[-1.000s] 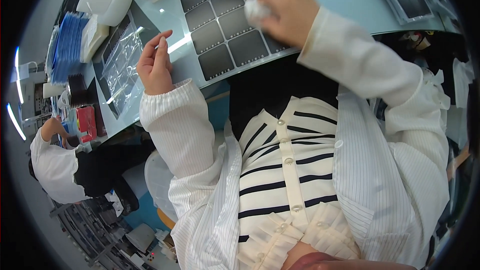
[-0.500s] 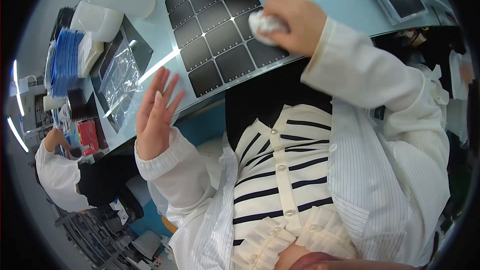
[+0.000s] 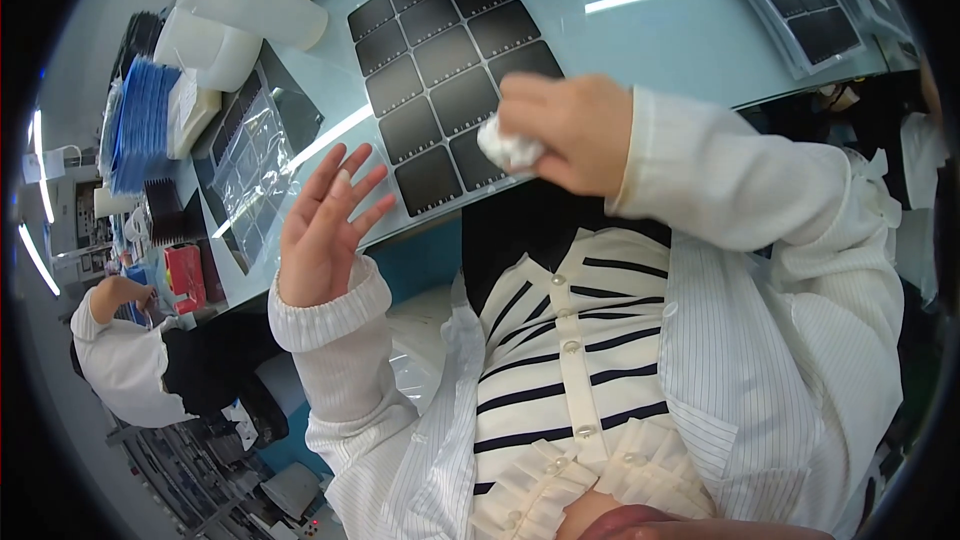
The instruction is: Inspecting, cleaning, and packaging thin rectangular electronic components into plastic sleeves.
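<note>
Dark rectangular panels (image 3: 422,128) with rounded corners lie in a close grid on the pale blue tabletop (image 3: 640,50). My right hand (image 3: 578,130) is closed round a crumpled white wipe (image 3: 508,148), which is over the near right part of the grid; whether it touches the panels I cannot tell. Part of the near panels is hidden behind this hand. To the left of the grid my left hand (image 3: 330,230) is raised near the table edge, palm up and fingers spread, with nothing in it.
Clear plastic film (image 3: 258,165) over a dark sheet lies on the left. Beyond it are white containers (image 3: 255,5), a stack of blue sheets (image 3: 142,130) and a red box (image 3: 185,278). More dark panels in clear packaging (image 3: 800,0) lie far right. A co-worker (image 3: 130,350) sits at the left.
My right hand with the wipe has come down toward the near edge of the grid and slightly left. The left hand has shifted slightly, its fingers still spread. The view has shifted a little.
</note>
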